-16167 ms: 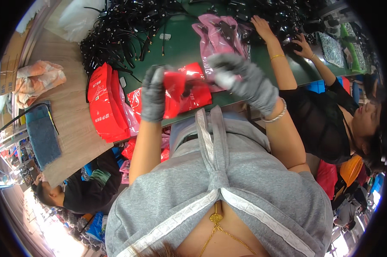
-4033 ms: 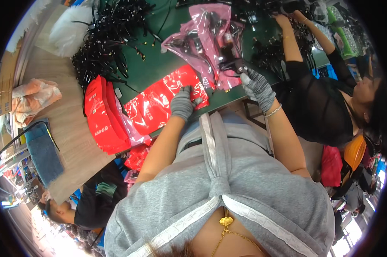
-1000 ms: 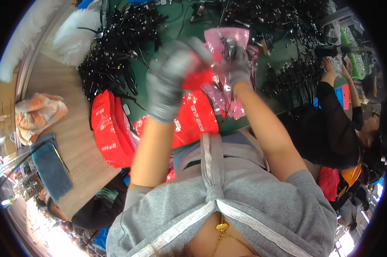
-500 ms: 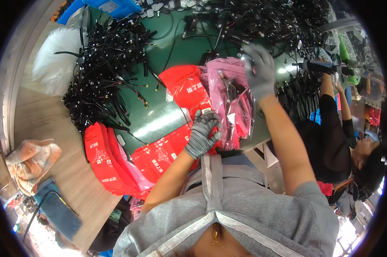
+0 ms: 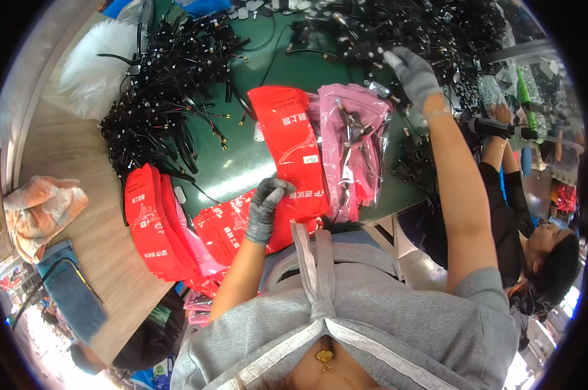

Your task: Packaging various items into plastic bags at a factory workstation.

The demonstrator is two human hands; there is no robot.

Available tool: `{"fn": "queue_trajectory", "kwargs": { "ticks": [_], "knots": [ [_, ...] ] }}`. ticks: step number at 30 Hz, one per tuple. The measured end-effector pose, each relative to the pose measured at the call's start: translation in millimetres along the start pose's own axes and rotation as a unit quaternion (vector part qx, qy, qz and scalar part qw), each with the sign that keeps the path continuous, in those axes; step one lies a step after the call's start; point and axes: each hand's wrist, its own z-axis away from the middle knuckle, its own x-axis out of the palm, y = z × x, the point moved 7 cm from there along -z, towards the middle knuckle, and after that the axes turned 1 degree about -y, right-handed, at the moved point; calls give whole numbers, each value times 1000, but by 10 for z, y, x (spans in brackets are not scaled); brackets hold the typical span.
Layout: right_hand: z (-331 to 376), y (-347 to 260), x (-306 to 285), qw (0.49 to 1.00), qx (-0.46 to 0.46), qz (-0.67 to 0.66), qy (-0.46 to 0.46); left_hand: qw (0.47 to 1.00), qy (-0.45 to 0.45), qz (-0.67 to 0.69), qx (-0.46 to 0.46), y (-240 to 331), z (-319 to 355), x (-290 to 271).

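Observation:
My left hand (image 5: 266, 208), in a grey glove, pinches the lower edge of a red flat bag (image 5: 289, 146) that stands up over the green table (image 5: 255, 166). Beside it on the right lies a stack of pink clear bags (image 5: 354, 153) with black parts inside. My right hand (image 5: 411, 73), also gloved, reaches far out into the pile of black cable parts (image 5: 430, 29) at the back right; its fingers touch the pile, and I cannot tell whether they grip anything.
A second heap of black cables (image 5: 167, 107) lies at the left of the table. Stacks of red bags (image 5: 152, 227) sit near my left. A white fluffy bundle (image 5: 102, 68) lies at the far left. Another person (image 5: 534, 221) works at the right.
My right hand has left the pink bags and stretched further out into the black cable pile. My left hand has moved onto the red bag, which now stands beside the pink stack.

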Motion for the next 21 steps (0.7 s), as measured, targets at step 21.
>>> {"fn": "queue_trajectory", "kwargs": {
  "ticks": [21],
  "knots": [
    [1975,424,309,702,286,-639,-128,977,169,-130,-23,-217,668,-660]
  ]
}}
